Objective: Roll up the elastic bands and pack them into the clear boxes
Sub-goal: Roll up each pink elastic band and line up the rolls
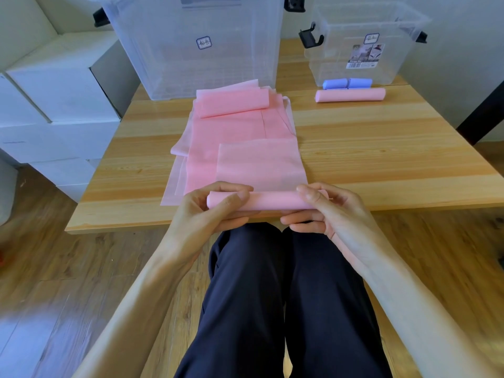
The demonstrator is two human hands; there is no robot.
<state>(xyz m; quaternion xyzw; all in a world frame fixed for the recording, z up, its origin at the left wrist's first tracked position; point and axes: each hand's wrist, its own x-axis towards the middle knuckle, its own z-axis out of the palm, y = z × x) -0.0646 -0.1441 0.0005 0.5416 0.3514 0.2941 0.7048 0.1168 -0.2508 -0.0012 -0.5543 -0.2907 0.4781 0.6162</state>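
Both hands grasp the pink roll (268,201) at the near edge of the wooden table (381,159): left hand (210,211) w/ thumb on top, fingers under; right hand (324,211) pinching the other end. Risks: uneven turning btw the two ends could cone the roll; loose grip lets it spring open; the flat tail (259,162) may drag the pink stack (234,126) underneath. Roll's long axis runs left-right, parallel to the table edge; tail points away toward the large clear box (199,45).
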